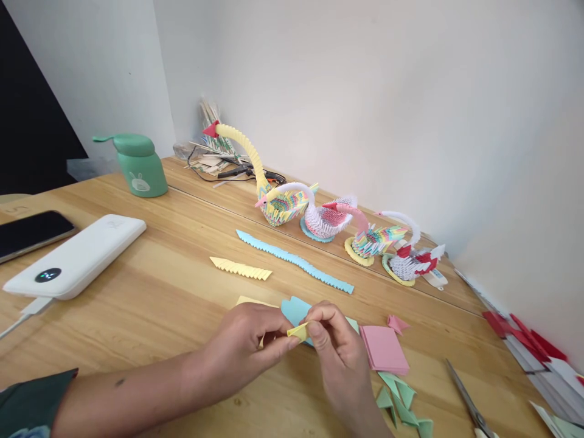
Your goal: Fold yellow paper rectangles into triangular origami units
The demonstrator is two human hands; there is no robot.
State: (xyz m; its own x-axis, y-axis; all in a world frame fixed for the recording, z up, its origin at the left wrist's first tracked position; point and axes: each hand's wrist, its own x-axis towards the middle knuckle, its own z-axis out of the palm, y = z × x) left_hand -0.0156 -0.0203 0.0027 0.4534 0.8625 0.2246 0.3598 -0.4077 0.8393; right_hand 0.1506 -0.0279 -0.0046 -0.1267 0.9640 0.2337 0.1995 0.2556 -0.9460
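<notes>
A small folded piece of yellow paper (298, 332) is pinched between both my hands over the table. My left hand (255, 331) grips its left end with thumb and fingers. At its right end, the thumb and forefinger of my right hand (336, 347) are closed on it. Blue paper (295, 309) lies just behind my fingers, partly covered by them. Farther back are a short yellow strip of interlocked folded pieces (241, 269) and a longer wavy blue strip (294, 260). A stack of pink paper squares (384, 348) sits right of my right hand.
Several folded-paper swans (326, 219) stand along the wall. Green folded pieces (404, 404) and scissors (469, 398) lie at the front right. On the left are a white power bank (86, 252) with a cable, a phone (34, 234) and a green bottle (141, 167).
</notes>
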